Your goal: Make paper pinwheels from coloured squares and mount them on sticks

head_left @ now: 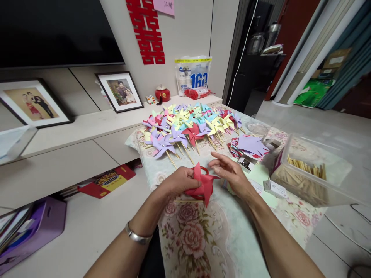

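Observation:
My left hand (179,181) grips a red paper pinwheel (203,185) just above the floral tablecloth (191,235); a thin wooden stick (188,201) lies under it. Beside the pinwheel's right edge, my right hand (232,173) hovers with its fingers apart and nothing in it. A big pile of finished pinwheels (188,125) in purple, yellow, blue, pink and red lies further back on the table.
A clear plastic box of wooden sticks (307,173) stands at the right. A stack of cut coloured paper (249,146) lies behind my right hand. Framed photos (120,92), a red pot (162,94) and a white bag (193,75) stand on the low cabinet.

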A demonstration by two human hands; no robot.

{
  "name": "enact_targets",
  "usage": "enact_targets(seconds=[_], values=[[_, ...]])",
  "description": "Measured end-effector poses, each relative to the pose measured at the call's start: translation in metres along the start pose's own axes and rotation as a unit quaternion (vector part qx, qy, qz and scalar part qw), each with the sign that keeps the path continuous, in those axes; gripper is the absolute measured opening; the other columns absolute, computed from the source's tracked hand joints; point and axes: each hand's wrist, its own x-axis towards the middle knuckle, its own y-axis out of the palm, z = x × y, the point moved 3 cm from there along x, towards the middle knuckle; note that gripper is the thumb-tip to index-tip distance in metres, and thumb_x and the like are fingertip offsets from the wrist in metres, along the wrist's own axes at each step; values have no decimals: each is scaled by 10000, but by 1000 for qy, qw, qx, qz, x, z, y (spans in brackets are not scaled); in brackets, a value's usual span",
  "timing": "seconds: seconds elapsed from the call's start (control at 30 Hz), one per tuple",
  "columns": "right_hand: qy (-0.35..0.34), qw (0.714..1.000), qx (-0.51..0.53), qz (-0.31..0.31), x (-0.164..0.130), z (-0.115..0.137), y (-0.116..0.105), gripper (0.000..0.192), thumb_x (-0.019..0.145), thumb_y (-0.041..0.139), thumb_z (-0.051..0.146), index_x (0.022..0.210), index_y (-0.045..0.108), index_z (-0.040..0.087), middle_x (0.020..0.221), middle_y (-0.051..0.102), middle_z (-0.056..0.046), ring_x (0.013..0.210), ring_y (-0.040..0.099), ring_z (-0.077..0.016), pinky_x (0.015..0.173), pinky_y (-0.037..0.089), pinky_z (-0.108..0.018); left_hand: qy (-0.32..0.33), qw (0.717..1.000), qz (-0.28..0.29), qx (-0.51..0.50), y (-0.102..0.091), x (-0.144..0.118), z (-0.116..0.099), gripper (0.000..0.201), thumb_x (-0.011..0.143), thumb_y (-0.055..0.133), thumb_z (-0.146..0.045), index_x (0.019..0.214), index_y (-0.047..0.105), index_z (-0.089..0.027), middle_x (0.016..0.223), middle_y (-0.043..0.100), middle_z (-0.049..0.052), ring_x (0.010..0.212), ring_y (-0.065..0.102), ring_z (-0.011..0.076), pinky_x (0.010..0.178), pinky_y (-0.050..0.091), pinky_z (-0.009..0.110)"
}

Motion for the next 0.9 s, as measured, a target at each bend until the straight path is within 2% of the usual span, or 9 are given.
enact_targets(seconds=[0.07,0.17,0.4,0.67,0.77,0.9], values=[[39,997,-10,67,-3,-2,8,660,786,737,361,1379,508,184,1013,671,-52,889,605,-184,817,440,-343,-5,997,42,60,-2,3,-2,139,612,648,-251,546,546,-183,474,442,-67,435,314,68,457,186,239],[69,991,-41,112,-6,-3,17,746,772,744,338,1430,451,146,901,642,-18,766,569,-151,741,417,-320,-8,993,65,96,-5,8,-6,200,590,637,-219,499,459,-206,444,371,-85,429,257,68,455,136,263],[87,986,-68,128,-7,-8,24,749,740,694,211,1438,433,129,708,491,63,621,444,-112,583,304,-266,-15,983,104,151,-2,12,-15,135,592,630,-217,526,514,-195,478,375,-77,461,268,79,473,150,274],[97,985,-59,130,-6,-14,25,733,712,626,144,1420,438,124,717,510,59,605,422,-100,557,280,-250,-26,980,119,159,-1,13,-18,133,598,633,-201,539,514,-191,478,382,-78,452,275,73,462,152,263],[100,988,-43,109,-6,-11,24,761,701,655,169,1427,431,120,667,494,81,569,408,-88,541,276,-238,-28,986,116,118,-3,11,-19,179,628,695,-257,569,544,-181,490,430,-69,447,311,69,454,183,242],[90,994,-10,57,-5,-7,21,799,680,693,191,1432,424,153,661,520,89,544,427,-83,537,290,-233,1,994,82,-75,-6,6,-17,332,670,790,-449,695,640,-154,578,558,-22,495,452,85,506,346,227]])
